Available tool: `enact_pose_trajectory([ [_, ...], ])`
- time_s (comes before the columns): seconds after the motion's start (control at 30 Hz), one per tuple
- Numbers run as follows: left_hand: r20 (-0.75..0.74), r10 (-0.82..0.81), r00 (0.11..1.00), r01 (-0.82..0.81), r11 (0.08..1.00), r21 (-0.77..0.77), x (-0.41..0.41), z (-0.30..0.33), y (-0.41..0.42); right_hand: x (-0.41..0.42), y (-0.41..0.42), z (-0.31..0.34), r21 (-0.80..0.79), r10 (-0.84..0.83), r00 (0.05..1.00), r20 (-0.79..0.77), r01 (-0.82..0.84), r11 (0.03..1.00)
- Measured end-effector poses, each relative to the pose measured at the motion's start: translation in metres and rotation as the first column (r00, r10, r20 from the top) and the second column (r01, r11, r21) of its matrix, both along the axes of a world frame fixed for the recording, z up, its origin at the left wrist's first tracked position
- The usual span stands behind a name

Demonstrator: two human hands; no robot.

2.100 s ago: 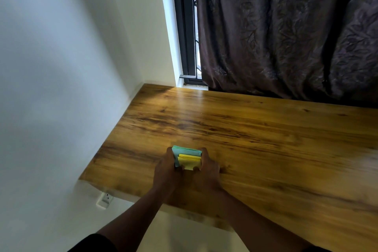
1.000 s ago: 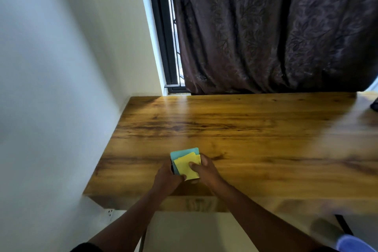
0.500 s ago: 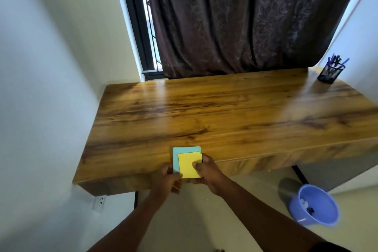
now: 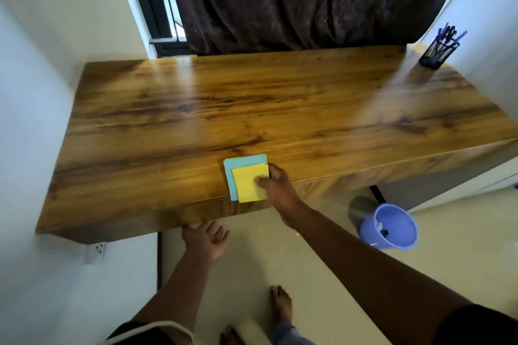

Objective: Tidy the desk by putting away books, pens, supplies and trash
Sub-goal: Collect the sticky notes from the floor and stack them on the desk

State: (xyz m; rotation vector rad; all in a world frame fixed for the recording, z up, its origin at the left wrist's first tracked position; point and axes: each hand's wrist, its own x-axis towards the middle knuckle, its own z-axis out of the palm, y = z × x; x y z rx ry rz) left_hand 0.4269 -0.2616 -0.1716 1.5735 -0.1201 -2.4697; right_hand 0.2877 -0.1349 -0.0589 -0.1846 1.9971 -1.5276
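The right hand point(image 4: 276, 190) holds the yellow pad point(image 4: 248, 183) at its right edge, thumb on top and fingers point(image 4: 273, 173) curled behind it. The yellow pad lies on a blue pad point(image 4: 238, 166) at the wooden surface's point(image 4: 252, 103) near edge. The left hand point(image 4: 206, 241) hangs below that edge, fingers loose and holding nothing. A pen cup point(image 4: 437, 50) stands at the far right corner, and a blue bucket point(image 4: 389, 225) sits on the floor.

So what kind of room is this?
Probably a home study corner: a wooden desk under a curtained window, a mesh pen holder, and a blue bin on the floor.
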Motion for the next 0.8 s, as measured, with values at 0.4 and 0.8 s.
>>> enact_pose_trajectory([
  [0.4, 0.101, -0.75, 0.654, 0.729, 0.589, -0.349, -0.014, 0.021, 0.026, -0.04, -0.033, -0.008, 0.174, 0.004, 0.994, -0.109, 0.015, 0.985],
  [0.8, 0.797, -0.117, 0.593, 0.644, -0.525, -0.556, -0.058, 0.107, -0.024, -0.045, -0.049, -0.014, 0.454, 0.137, 0.907, -0.399, 0.066, 0.889],
])
